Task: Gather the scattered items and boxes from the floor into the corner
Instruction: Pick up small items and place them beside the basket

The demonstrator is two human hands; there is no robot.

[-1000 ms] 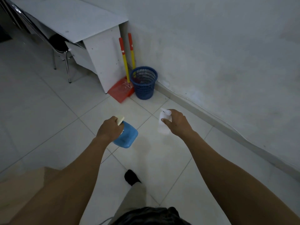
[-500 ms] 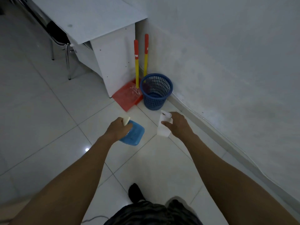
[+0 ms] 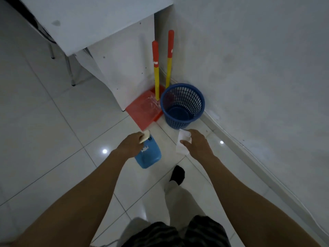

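Note:
My left hand [image 3: 130, 145] is closed on a blue plastic container [image 3: 148, 154] and a small cream-coloured piece [image 3: 144, 136], both held above the floor tiles. My right hand [image 3: 196, 144] grips a white crumpled paper-like item [image 3: 181, 145]. Both hands are stretched out in front of me, a short way before the corner. There a blue mesh waste basket [image 3: 183, 106] stands on the floor against the wall.
A red dustpan [image 3: 142, 108] and two red-and-yellow handles [image 3: 156, 68] lean between the basket and a white desk [image 3: 99, 20]. Chair legs [image 3: 70, 72] stand under the desk. The white wall [image 3: 258, 68] runs along the right. My foot in a black sock [image 3: 177, 174] is below the hands.
I have walked closer to the corner; the basket, dustpan and desk now appear larger and nearer. Both hands still hold the same items.

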